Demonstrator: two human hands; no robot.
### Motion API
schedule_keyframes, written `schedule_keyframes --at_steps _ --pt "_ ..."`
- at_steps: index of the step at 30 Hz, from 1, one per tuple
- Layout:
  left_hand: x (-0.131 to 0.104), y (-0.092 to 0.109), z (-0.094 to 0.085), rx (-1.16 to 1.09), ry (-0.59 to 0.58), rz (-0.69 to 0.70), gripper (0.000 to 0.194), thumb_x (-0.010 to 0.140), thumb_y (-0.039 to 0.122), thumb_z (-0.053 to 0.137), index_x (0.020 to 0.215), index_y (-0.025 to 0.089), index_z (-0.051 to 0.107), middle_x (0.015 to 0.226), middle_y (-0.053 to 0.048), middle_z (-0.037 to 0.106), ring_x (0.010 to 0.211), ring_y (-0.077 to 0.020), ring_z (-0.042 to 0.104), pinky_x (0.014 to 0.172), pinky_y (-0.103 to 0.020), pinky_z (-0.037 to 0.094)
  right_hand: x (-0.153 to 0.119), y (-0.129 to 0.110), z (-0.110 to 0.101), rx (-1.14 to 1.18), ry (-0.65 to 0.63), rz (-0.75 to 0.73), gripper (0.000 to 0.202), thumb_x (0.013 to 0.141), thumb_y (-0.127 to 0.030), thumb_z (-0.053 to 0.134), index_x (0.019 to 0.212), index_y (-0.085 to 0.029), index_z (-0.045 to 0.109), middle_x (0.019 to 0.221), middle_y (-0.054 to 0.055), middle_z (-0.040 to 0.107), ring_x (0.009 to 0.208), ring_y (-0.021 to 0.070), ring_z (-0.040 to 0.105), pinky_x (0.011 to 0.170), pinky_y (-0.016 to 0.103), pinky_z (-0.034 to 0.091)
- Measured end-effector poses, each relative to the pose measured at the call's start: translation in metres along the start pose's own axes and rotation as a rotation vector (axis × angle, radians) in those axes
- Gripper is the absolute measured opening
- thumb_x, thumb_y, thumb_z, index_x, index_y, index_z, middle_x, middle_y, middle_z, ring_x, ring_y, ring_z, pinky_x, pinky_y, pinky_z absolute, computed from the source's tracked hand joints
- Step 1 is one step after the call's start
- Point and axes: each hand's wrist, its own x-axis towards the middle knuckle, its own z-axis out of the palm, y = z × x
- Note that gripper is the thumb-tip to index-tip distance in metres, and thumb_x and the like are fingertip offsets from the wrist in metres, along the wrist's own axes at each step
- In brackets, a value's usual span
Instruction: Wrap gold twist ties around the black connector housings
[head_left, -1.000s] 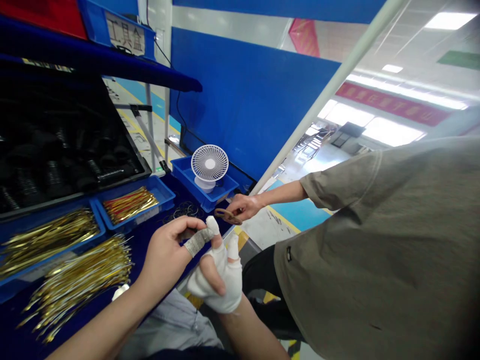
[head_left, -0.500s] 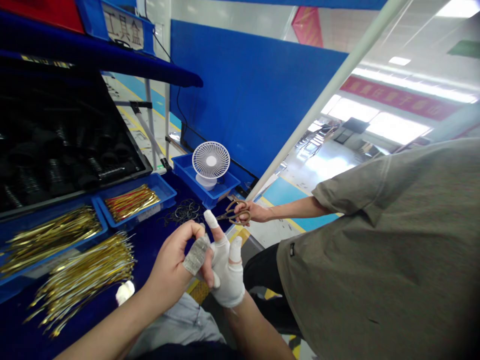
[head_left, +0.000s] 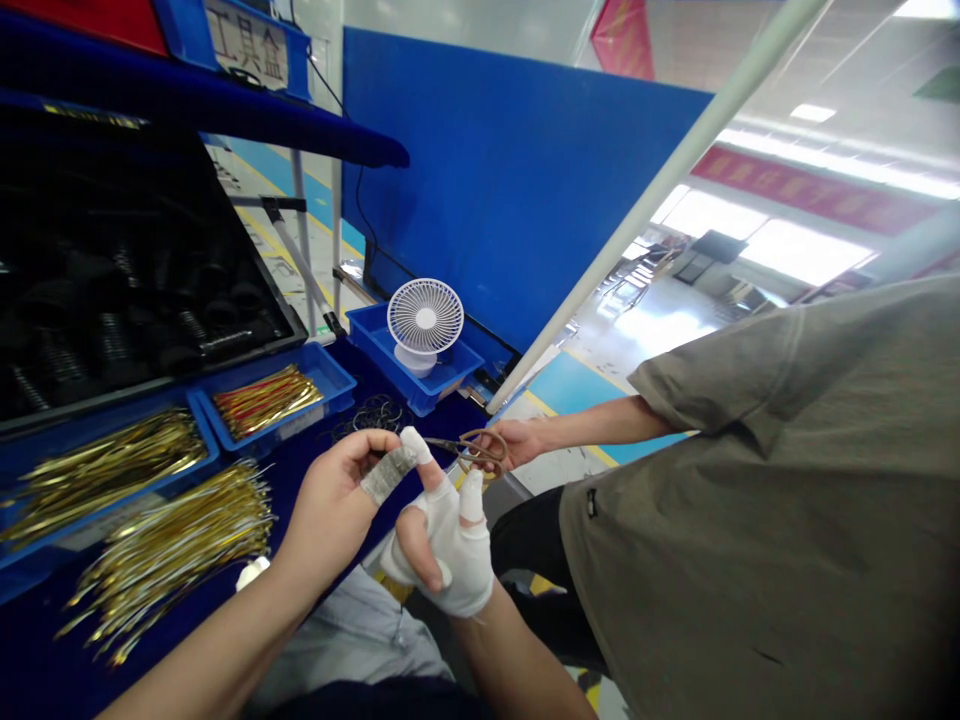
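My left hand (head_left: 337,495), with grey tape round its thumb, is closed in a pinch at the white fingertip cover (head_left: 415,445) on my right index finger. My right hand (head_left: 454,540) wears a white fingerless glove and holds nothing that I can see. Its index finger points up, its thumb bends in over the palm, and a second finger carries a white cover too. Just beyond the fingertips, another person's hand (head_left: 517,443) holds scissors (head_left: 484,452), whose blades point left toward the covered index fingertip.
On the blue worktop lie a pile of gold and silver ties (head_left: 180,550), blue trays of similar ties (head_left: 270,400) and black rings (head_left: 375,412). A white fan (head_left: 425,318) stands in a blue bin. The other person (head_left: 780,480) stands close on the right.
My left hand has moved up from the right palm to the index fingertip. The right thumb now shows more fully. The other person's scissors look slightly lower and further right.
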Motion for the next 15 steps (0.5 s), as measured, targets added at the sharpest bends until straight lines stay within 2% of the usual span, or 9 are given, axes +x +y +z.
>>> schedule_keyframes --at_steps 5,8,11,15 --pt "-0.002 0.003 0.0 0.015 -0.042 0.049 0.02 0.091 0.038 0.067 0.097 0.019 0.062 0.092 -0.001 0.066 0.086 -0.0175 0.06 0.083 -0.029 0.046 0.0 -0.001 0.001 -0.002 -0.069 0.04 0.092 0.091 -0.083 0.02 0.162 -0.025 0.007 0.041 -0.007 0.051 0.026 0.0096 0.023 0.036 0.02 0.03" --pt "-0.004 0.005 0.004 0.054 -0.007 0.095 0.019 0.093 0.039 0.064 0.094 0.02 0.062 0.09 -0.001 0.064 0.085 -0.0171 0.06 0.082 -0.028 0.047 0.002 0.002 0.002 -0.033 -0.054 0.055 0.092 0.09 -0.083 0.02 0.162 -0.026 0.01 0.041 -0.008 0.05 0.026 0.0097 0.024 0.036 0.02 0.031" --pt "-0.009 0.005 0.008 0.067 0.035 0.067 0.021 0.092 0.042 0.063 0.091 0.021 0.06 0.081 0.0 0.064 0.075 -0.0164 0.061 0.072 -0.028 0.048 0.005 0.007 0.003 -0.146 0.015 -0.002 0.092 0.091 -0.082 0.02 0.161 -0.021 0.02 0.044 -0.006 0.053 0.027 0.0087 0.026 0.035 0.019 0.029" --pt "-0.016 0.001 0.011 -0.027 -0.022 -0.032 0.027 0.093 0.049 0.06 0.089 0.023 0.053 0.059 0.006 0.055 0.046 -0.0126 0.05 0.051 -0.025 0.043 0.013 0.009 0.001 -0.484 0.213 -0.092 0.096 0.087 -0.082 0.041 0.157 -0.016 0.034 0.051 -0.004 0.055 0.035 0.0085 0.036 0.036 0.019 0.028"
